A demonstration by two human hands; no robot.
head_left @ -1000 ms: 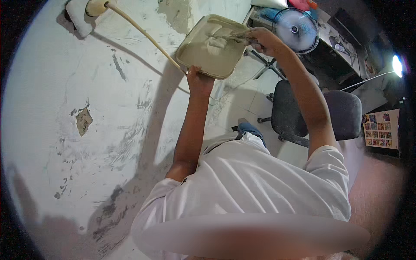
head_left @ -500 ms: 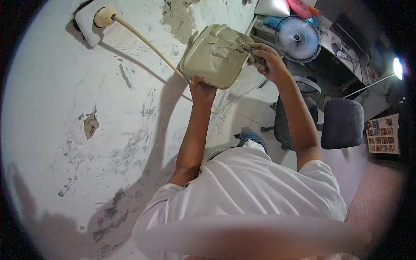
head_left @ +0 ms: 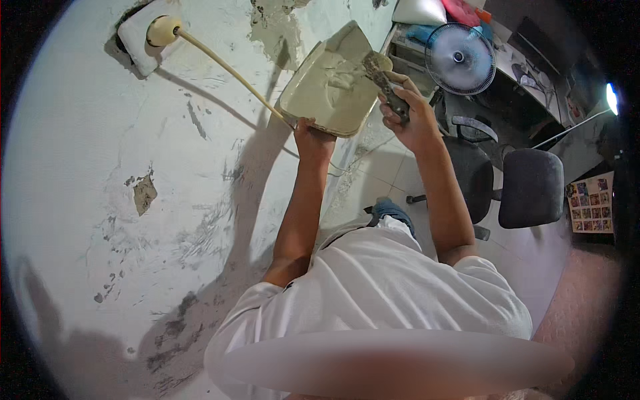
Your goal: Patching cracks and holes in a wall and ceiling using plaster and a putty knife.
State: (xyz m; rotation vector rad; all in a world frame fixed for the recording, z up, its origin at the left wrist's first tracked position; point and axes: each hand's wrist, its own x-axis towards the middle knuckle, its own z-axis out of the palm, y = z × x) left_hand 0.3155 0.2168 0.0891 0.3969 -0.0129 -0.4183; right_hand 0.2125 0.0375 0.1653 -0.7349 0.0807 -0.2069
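My left hand [head_left: 315, 139] is closed on the near edge of a squarish tray [head_left: 288, 110] and holds it up beside the wall. Wet, greyish-beige putty [head_left: 340, 83] coats the inside, with a thicker lump near the middle. In my right hand [head_left: 412, 110] is a putty knife [head_left: 389, 93], its dark, smeared handle wrapped by my fingers. Its wide, putty-coated blade tilts up over the far right part of the tray. Whether the blade touches the tray I cannot tell.
A pale wall [head_left: 87, 167] with patches and scuffs fills the left side. From it a cream round fitting [head_left: 162, 31] with a rod sticks out near the tray. To the right stand a fan [head_left: 460, 59], a dark office chair [head_left: 530, 187] and a lit lamp [head_left: 611, 99].
My right hand has turned the putty knife, so its blade now shows broad side instead of nearly edge-on. The right forearm has swung slightly left. My left hand still holds the tray.
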